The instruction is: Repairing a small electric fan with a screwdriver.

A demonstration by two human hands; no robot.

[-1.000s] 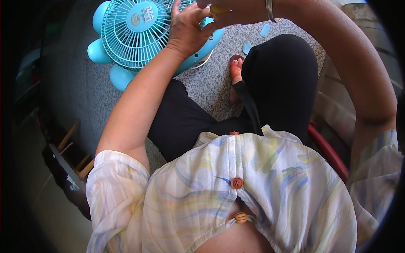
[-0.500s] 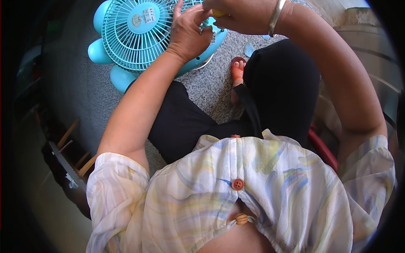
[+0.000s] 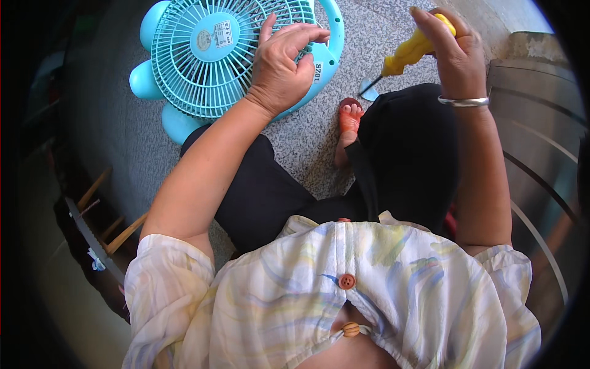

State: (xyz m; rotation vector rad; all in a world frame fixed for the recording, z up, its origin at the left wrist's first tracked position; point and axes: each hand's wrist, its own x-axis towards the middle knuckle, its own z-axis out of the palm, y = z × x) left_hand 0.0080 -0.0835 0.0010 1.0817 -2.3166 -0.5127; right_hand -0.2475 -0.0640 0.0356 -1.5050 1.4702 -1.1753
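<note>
**Speckled stone floor, small blue fan, yellow-handled screwdriver**

Grey speckled floor (image 3: 307,141) throughout, rough and grainy, darker toward the left rim. Nearest: pale patterned blouse (image 3: 344,295) with round orange buttons, soft and loose; black trousers (image 3: 399,154) over bent knees; one bare foot in an orange sandal (image 3: 349,120) flat on the stone.

Farther out, right hand (image 3: 452,52) raised above the knee, fingers (image 3: 430,27) closed around a screwdriver (image 3: 409,55) — chunky yellow handle, thin dark shaft angled down and left toward a small pale blue piece (image 3: 370,88) on the floor; contact between tip and piece not clear. Silver bangle (image 3: 464,101) at the wrist. Handle probably hard plastic, easy to hold.

Farthest, fan (image 3: 209,55) lying face up on the floor, turquoise plastic, round grille of thin radial ribs around a smooth centre disc, rounded feet at the left and lower edges. Left hand (image 3: 279,71) resting on the grille's right side, fingers (image 3: 295,34) curled and pressed onto the ribs, thumb up.

Likely light and hollow, stiff at the outer ring, springy and breakable at the thin ribs. Best taken by the thick rim or the feet, not by single ribs. Smooth plastic, liable to slide on stone unless pinned.
</note>
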